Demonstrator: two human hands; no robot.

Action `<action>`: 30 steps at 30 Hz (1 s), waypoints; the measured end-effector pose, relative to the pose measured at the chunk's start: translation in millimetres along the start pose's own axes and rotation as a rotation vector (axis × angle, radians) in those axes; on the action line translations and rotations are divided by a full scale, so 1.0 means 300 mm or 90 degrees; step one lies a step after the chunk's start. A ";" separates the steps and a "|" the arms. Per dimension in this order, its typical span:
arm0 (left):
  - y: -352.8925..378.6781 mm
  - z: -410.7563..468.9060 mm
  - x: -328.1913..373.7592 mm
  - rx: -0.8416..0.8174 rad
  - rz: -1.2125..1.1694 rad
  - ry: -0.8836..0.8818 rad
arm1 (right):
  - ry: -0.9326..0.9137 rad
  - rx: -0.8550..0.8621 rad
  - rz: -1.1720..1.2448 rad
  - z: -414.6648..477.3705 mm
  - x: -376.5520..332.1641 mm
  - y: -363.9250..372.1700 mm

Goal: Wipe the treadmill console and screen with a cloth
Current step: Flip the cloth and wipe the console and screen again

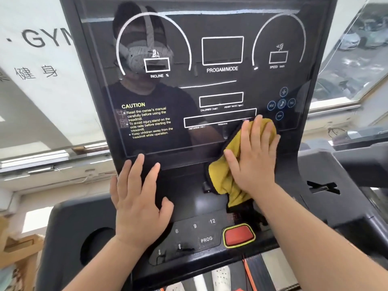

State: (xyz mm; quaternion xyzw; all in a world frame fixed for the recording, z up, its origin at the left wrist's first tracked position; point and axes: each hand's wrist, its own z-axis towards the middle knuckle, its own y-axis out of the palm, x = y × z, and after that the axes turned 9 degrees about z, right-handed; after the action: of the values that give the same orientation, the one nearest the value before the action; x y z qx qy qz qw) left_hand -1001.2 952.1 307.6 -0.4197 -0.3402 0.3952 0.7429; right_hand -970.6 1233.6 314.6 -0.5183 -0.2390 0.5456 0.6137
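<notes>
- At the screen's (pixel 210 80) lower right corner, the right hand (pixel 255 156) presses the yellow cloth (pixel 222 177) flat, mid-wipe.
- Left hand (pixel 138 198), fingers spread, braces the console (pixel 189 198).
- Next, probably: sweep leftward across unwiped glass.

both hands (pixel 138 198) (pixel 255 156) lie flat, fingers (pixel 134 171) straight (left ones spread).

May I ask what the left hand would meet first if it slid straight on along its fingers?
The left hand would likely first reach the screen at its lower edge, just beyond the fingertips, then the CAUTION text.
</notes>
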 end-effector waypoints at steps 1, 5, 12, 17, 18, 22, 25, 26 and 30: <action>-0.004 0.010 0.001 0.009 0.003 -0.003 | -0.043 0.013 -0.015 0.051 -0.015 -0.017; -0.032 0.063 -0.010 0.036 -0.002 -0.041 | -0.152 0.109 -0.004 0.246 -0.172 -0.087; -0.040 0.114 -0.054 0.119 -0.007 -0.068 | -0.395 0.080 -0.054 0.197 -0.367 -0.021; -0.030 0.111 -0.049 0.107 -0.042 -0.072 | -0.207 0.112 -0.021 0.138 -0.158 0.008; -0.033 0.111 -0.054 0.104 -0.048 -0.070 | -0.114 0.121 0.008 0.163 -0.131 -0.014; -0.041 0.112 -0.071 0.095 -0.083 -0.067 | 0.061 0.158 0.098 0.340 -0.183 -0.143; -0.047 0.109 -0.074 0.087 -0.105 -0.069 | 0.008 0.174 0.070 0.423 -0.328 -0.187; -0.047 0.106 -0.076 0.084 -0.108 -0.068 | -0.027 0.173 0.047 0.424 -0.378 -0.182; -0.043 0.090 -0.081 0.078 -0.105 -0.066 | -0.206 0.104 -0.003 0.286 -0.515 -0.085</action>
State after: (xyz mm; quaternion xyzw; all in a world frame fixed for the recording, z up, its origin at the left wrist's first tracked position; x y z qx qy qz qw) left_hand -1031.1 936.0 326.2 -0.3229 -0.3869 0.3741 0.7785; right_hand -1078.4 1127.5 409.3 -0.3715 -0.2905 0.6380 0.6088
